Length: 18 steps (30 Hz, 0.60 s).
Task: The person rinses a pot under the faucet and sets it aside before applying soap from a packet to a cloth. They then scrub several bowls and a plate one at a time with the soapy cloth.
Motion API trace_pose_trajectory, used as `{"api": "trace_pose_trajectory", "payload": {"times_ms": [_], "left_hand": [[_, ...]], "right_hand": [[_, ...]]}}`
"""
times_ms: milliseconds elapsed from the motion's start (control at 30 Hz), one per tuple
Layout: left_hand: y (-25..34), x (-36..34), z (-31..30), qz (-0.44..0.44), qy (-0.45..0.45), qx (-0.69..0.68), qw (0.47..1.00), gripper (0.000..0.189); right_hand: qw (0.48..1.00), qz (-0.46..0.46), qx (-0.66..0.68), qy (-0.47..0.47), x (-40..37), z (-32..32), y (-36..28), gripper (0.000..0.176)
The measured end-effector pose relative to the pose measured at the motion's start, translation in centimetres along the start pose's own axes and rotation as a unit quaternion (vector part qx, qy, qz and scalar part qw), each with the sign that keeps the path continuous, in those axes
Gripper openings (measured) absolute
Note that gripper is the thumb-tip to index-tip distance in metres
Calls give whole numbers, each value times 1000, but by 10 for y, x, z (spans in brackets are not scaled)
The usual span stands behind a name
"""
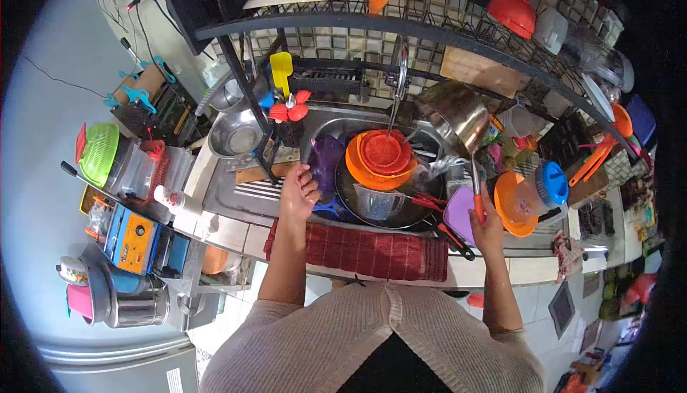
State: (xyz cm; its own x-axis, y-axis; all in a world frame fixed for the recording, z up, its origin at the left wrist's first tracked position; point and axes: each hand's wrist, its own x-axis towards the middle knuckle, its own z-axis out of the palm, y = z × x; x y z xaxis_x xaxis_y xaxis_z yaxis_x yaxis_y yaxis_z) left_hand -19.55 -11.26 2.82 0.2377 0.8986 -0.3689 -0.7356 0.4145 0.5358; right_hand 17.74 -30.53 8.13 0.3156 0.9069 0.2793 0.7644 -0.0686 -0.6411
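My right hand (489,223) grips the red-tipped handle of a steel saucepan (458,118). The pan is raised and tilted at the right side of the sink. My left hand (300,191) hovers over the sink's left front edge with its fingers curled in and nothing visible in them. In the sink (315,132), a large dark wok (347,196) carries a stack of orange bowls (356,164), a red strainer (381,151) and a clear plastic measuring jug (378,205). Water runs from the tap (401,71) onto the strainer. A purple container (325,168) lies left of the wok.
A black dish rack (372,25) spans above the sink. A red checked towel (358,250) lies along the front edge. To the right stand a lilac container (461,215), an orange plate (509,196) and a blue-lidded jug (547,185). Steel bowls (236,135) sit left.
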Motion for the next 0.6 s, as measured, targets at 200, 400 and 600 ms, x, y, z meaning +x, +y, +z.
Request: {"api": "trace_pose_trajectory", "payload": {"times_ms": [200, 400, 600], "left_hand": [[6, -1, 2, 2, -19, 14, 1000, 19], [12, -1, -3, -10, -40, 4, 999, 19], [18, -4, -5, -13, -42, 15, 999, 18]], "right_hand": [[986, 61, 154, -27, -7, 0, -6, 59], [755, 358, 527, -156, 1, 0, -45, 61], [514, 384, 715, -278, 16, 5, -58, 21]]}}
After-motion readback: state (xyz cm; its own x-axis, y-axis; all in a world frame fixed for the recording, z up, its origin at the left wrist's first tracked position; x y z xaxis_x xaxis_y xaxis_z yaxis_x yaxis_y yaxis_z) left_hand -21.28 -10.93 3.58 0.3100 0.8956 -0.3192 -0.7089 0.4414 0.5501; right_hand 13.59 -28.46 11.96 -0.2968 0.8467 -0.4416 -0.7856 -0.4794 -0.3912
